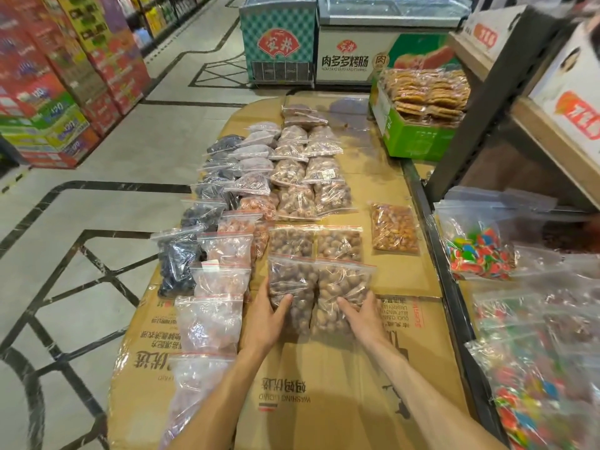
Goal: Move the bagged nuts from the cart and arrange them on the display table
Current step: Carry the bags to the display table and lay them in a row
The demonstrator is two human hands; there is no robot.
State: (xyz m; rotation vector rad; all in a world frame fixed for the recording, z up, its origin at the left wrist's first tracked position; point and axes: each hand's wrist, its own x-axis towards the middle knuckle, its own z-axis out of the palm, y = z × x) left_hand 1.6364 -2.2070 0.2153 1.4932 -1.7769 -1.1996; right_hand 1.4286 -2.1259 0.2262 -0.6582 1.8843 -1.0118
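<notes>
Two clear zip bags of brown nuts lie side by side on the cardboard-covered display table (324,401). My left hand (264,315) holds the left bag (290,280), thumb on top and fingers along its side. My right hand (362,315) holds the right bag (344,280) the same way. Rows of several other bagged nuts and dried fruit (292,186) run away from me across the table. A single bag of orange-brown nuts (393,227) lies apart on the right. The cart is out of view.
Bags of coloured candy (480,251) fill a shelf at my right. A green box of stacked biscuits (418,115) stands at the table's far right. Two chest freezers (328,37) stand beyond. Stacked cartons (58,92) line the tiled aisle on the left.
</notes>
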